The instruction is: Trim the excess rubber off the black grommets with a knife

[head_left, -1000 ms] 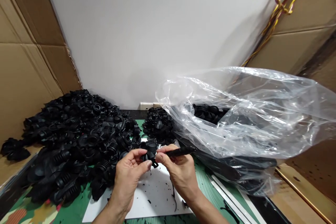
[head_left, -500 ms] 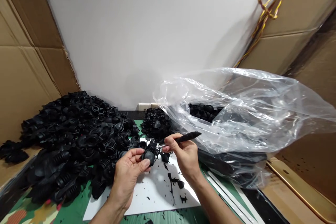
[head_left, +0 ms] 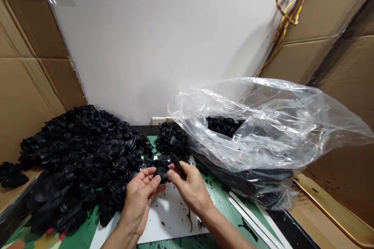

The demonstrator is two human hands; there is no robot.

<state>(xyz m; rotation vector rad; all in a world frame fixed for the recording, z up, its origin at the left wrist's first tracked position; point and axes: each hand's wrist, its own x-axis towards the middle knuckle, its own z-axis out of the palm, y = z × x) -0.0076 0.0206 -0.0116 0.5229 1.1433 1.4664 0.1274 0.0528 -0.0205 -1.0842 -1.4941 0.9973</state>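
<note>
My left hand (head_left: 140, 196) is closed at the front of the work area, pinching a round black rubber part (head_left: 160, 174) between thumb and fingers. Against its right side, my right hand (head_left: 188, 186) has its thumb and fingertips pressed together. A slim black pen-shaped tool (head_left: 178, 166) is gripped in that hand, handle pointing up and to the left; its tip is hidden. Under both hands lies a white sheet (head_left: 163, 227) with small black scraps. To the left rises a large heap of similar ribbed black rubber parts (head_left: 87, 155).
A smaller pile of black scraps (head_left: 172, 140) sits behind my hands. On the right, a clear plastic bag (head_left: 269, 140) holds black parts. White strips (head_left: 251, 218) and a gold phone (head_left: 333, 210) lie at right. Cardboard walls (head_left: 29, 70) flank both sides.
My right hand has moved left and down, up against the rubber part. The tool's handle has swung from pointing right to pointing up-left. Scraps on the sheet have shifted.
</note>
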